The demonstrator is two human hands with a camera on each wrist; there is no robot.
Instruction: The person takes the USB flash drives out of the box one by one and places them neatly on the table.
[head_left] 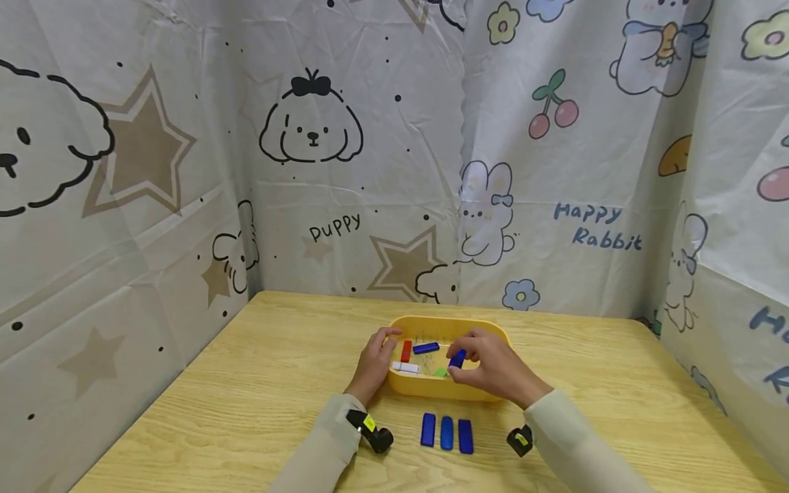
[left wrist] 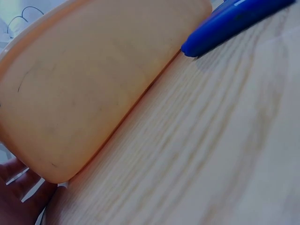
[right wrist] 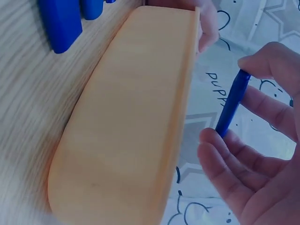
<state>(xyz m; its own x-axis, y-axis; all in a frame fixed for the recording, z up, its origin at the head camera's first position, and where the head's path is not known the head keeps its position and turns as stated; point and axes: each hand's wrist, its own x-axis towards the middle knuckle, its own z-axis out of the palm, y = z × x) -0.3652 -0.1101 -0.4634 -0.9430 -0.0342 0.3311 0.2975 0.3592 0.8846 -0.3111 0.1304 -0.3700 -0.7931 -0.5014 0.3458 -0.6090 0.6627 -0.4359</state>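
Observation:
A yellow plastic basin (head_left: 450, 390) stands on the table, with a red block (head_left: 405, 350), a blue block (head_left: 426, 348), a white block (head_left: 405, 368) and a partly hidden green piece (head_left: 440, 372) inside. My left hand (head_left: 372, 359) holds the basin's left end at the rim; its fingers (left wrist: 28, 187) lie against the outer wall. Above the basin's right part, my right hand (head_left: 493, 363) pinches a flat blue block (right wrist: 232, 103) between thumb and fingertips. In front of the basin lie three blue blocks in a row: left (head_left: 428, 429), middle (head_left: 446, 433) and right (head_left: 465, 436).
The pale wooden table (head_left: 277, 383) extends around the basin on all sides. Printed curtains (head_left: 370, 171) hang behind it and at both sides. Each sleeve carries a small black wrist camera (head_left: 372, 431).

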